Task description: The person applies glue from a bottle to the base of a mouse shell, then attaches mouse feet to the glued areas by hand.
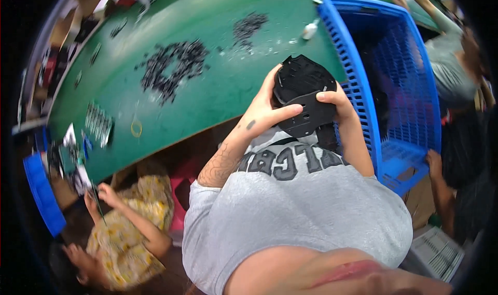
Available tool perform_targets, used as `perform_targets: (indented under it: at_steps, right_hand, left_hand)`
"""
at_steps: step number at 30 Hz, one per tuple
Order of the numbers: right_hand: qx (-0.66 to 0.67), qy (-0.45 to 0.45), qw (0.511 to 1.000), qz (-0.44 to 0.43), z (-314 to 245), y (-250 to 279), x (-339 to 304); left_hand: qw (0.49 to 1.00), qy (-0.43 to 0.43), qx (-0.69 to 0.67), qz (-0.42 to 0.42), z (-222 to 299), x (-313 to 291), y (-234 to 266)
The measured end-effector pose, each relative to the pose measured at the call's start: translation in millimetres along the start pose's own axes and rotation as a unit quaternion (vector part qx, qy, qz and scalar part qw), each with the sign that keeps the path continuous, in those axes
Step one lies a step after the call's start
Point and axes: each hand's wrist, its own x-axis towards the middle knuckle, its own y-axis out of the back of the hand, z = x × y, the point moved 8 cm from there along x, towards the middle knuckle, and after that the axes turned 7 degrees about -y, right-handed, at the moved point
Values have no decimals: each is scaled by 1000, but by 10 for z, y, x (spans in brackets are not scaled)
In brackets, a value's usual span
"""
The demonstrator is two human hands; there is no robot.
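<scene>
Between my two hands, close to my chest, is a black moulded plastic part (307, 74) with a ribbed inner side facing up. A flatter black plate (303, 119) with small slots lies against its near side. My left hand (270, 105) wraps the left side, its thumb stretched across the plate. On the other side my right hand (338, 105) is closed around the edge, its thumb pressing the plate's top right. The undersides of the parts and most of my fingers are hidden. I cannot tell whether the two pieces are joined.
Piles of small black pieces (176, 66) lie on the green table (233, 95), with a white bottle (310, 31) farther right. A large blue crate (358, 82) stands at my right. Circuit boards (98, 122) lie left, near a seated person (129, 232). Another person (451, 72) is beyond the crate.
</scene>
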Motion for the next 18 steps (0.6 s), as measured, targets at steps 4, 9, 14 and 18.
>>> perform_targets:
  at_steps: [4, 9, 14, 18]
  right_hand:
    - [-81, 41, 995, -47, 176, -301, 288]
    - [-97, 41, 994, -42, 495, -214, 318]
    - [-189, -60, 976, -88, 726, -186, 157]
    - [-220, -110, 963, -113, 926, -207, -71]
  left_hand:
    - [989, -3, -60, 136, -358, -297, 366]
    - [967, -20, -122, 224, -641, -656, 539]
    - [946, 31, -163, 280, -754, -890, 598]
    - [955, 27, -190, 225, -953, -1072, 330]
